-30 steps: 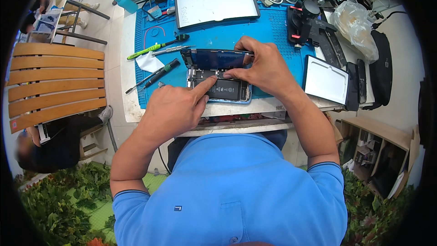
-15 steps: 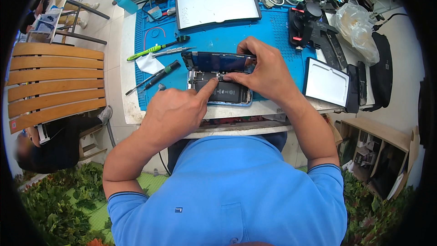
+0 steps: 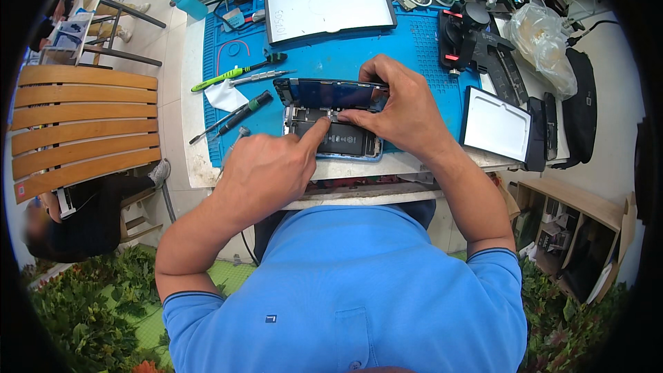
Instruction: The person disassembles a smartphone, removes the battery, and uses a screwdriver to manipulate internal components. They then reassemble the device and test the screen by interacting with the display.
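Note:
An opened phone point(image 3: 345, 139) lies on the blue mat, its black battery and inner parts bare. Its screen assembly point(image 3: 330, 92) stands raised along the far long edge, tilted up. My right hand point(image 3: 407, 107) grips the right end of that screen with its fingers behind, while the thumb reaches down to the inner parts near the top of the battery. The outstretched index finger of my left hand point(image 3: 266, 169) presses beside that thumb. Its other fingers are curled, and a slim silver screwdriver point(image 3: 240, 137) sticks out by them, apparently held; its lower part is hidden.
Left of the phone lie a dark-handled screwdriver point(image 3: 254, 106), a white cloth point(image 3: 226, 96), a metal tweezer-like tool point(image 3: 264, 77) and a green brush point(image 3: 228, 79). A white-topped tray point(image 3: 331, 8) sits behind. To the right are a black-framed box point(image 3: 496, 123) and a microscope-like stand point(image 3: 469, 38).
The silver screwdriver by my left hand has swung so more of its length shows. Both hands keep nearly the same place on the phone.

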### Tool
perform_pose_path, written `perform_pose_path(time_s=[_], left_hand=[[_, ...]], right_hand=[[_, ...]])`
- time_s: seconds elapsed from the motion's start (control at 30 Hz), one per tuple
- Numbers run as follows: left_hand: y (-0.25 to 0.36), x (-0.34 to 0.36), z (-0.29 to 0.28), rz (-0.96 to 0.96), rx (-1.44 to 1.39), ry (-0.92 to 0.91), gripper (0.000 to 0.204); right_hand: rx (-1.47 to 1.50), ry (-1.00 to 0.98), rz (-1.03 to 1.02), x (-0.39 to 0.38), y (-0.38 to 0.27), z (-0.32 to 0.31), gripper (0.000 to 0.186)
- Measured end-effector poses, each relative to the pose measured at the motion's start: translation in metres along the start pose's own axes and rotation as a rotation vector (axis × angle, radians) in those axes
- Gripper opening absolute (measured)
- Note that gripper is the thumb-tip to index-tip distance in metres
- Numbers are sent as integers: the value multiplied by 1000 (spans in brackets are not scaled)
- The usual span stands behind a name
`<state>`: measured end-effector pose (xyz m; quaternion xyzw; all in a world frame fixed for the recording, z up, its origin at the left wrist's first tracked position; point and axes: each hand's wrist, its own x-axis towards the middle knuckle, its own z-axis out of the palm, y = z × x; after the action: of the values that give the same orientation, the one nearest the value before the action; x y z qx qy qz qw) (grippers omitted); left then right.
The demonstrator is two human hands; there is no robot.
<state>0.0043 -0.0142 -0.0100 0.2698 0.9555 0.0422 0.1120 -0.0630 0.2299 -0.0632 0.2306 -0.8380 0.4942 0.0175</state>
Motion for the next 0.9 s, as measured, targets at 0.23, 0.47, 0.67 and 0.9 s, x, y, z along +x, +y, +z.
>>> perform_pose_path(time_s=[0.23, 0.47, 0.67, 0.9], left_hand=[[3, 7, -6, 15, -26, 9, 39], [5, 18, -16, 21, -12, -19, 33], [3, 13, -19, 45, 12, -27, 39], [13, 21, -16, 31, 69, -64, 49]], right_hand=[[-71, 74, -133, -2, -1, 4, 53], [-164, 76, -136, -5, -2, 6, 51], [-175, 79, -141, -6, 0, 8, 50], [-171, 65, -129, -6, 2, 8, 50]])
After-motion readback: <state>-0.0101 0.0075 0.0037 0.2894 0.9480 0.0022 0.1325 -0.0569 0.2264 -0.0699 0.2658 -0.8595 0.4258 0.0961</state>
